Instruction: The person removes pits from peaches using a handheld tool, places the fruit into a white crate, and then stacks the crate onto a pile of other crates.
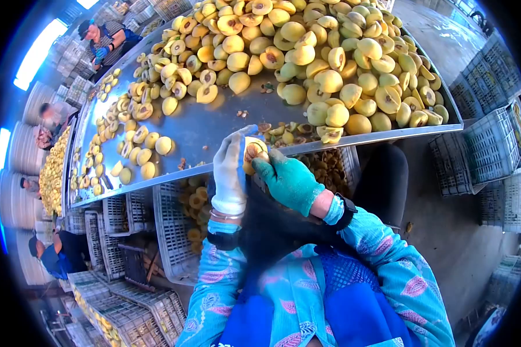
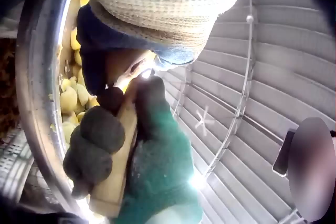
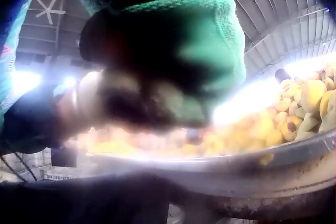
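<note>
Yellow-brown fruit [image 1: 253, 151], white glove [image 1: 228, 173], green glove [image 1: 292, 182], pink-leaf-patterned turquoise sleeves [image 1: 388, 260]

No lettering, label, brand, number or sign can be read in any view, whether on the gloved left hand [image 1: 229, 173], the gloved right hand [image 1: 290, 183], the table [image 1: 214, 118] or the crates [image 1: 492, 147] at right.

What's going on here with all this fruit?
A person is handling cut yellow fruit at a metal table. Their white-gloved left hand holds one piece, its brown centre showing; the green-gloved right hand grips a wooden handle close to it. Many more pieces lie heaped on the table, with crates below.
</note>
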A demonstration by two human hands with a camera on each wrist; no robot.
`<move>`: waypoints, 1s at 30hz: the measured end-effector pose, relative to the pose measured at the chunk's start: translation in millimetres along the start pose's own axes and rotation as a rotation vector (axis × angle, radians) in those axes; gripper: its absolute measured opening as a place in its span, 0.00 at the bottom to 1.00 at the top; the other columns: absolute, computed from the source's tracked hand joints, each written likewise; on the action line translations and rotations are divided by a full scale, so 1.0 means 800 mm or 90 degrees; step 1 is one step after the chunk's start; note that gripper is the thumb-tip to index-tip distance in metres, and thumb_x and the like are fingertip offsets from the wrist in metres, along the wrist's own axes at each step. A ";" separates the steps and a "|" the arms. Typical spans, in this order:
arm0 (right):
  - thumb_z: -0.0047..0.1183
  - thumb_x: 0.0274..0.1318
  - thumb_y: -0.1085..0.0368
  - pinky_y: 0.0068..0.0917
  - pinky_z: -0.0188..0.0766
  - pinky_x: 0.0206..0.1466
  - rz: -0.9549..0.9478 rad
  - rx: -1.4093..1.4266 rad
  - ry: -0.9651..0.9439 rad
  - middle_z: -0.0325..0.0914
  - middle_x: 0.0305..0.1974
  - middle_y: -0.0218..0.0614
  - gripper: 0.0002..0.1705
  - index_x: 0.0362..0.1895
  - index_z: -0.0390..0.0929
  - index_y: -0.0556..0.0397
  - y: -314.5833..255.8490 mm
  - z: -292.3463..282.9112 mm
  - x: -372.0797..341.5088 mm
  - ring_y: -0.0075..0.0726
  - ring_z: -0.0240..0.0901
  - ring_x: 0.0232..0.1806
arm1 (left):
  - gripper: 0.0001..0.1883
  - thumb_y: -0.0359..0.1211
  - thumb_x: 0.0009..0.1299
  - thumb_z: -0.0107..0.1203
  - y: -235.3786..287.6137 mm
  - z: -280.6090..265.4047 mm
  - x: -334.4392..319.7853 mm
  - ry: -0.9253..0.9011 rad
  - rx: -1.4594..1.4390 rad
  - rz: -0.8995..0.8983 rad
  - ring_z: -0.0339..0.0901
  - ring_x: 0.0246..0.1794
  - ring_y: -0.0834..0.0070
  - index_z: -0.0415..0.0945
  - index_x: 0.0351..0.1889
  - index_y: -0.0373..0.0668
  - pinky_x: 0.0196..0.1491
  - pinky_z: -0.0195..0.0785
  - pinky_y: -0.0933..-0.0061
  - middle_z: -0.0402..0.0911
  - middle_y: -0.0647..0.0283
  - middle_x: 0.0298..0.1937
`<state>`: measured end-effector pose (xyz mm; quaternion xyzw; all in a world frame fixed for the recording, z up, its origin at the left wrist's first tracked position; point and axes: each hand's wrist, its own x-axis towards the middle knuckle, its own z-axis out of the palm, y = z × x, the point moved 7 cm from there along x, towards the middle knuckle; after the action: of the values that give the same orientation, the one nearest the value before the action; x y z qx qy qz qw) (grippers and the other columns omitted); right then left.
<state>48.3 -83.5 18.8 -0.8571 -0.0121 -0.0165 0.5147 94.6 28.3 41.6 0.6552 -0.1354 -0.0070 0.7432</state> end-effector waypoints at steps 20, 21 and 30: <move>0.32 0.66 0.37 0.20 0.51 0.18 0.260 1.326 -0.716 0.59 0.16 0.19 0.27 0.33 0.69 0.44 -0.062 0.060 -0.092 0.19 0.54 0.13 | 0.22 0.46 0.74 0.43 -0.050 -0.026 -0.052 0.130 -0.502 -0.297 0.78 0.30 0.68 0.74 0.47 0.36 0.34 0.74 0.72 0.80 0.56 0.34; 0.31 0.66 0.37 0.20 0.51 0.18 0.220 1.307 -0.713 0.58 0.16 0.20 0.27 0.34 0.68 0.44 -0.059 0.050 -0.093 0.19 0.54 0.13 | 0.21 0.45 0.73 0.46 -0.051 -0.064 -0.057 0.185 -0.430 -0.255 0.78 0.32 0.69 0.73 0.49 0.36 0.35 0.74 0.74 0.80 0.57 0.34; 0.36 0.65 0.39 0.21 0.55 0.17 0.550 0.975 -0.442 0.61 0.16 0.25 0.25 0.35 0.69 0.45 0.056 0.086 -0.074 0.24 0.55 0.13 | 0.22 0.47 0.63 0.54 0.009 -0.183 0.213 0.269 0.746 -0.063 0.77 0.42 0.47 0.78 0.39 0.35 0.45 0.69 0.56 0.80 0.42 0.35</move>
<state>-8.0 -44.1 -55.5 -0.1729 0.1466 0.4443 0.8667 288.0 139.7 66.0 0.9468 0.0634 0.1636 0.2698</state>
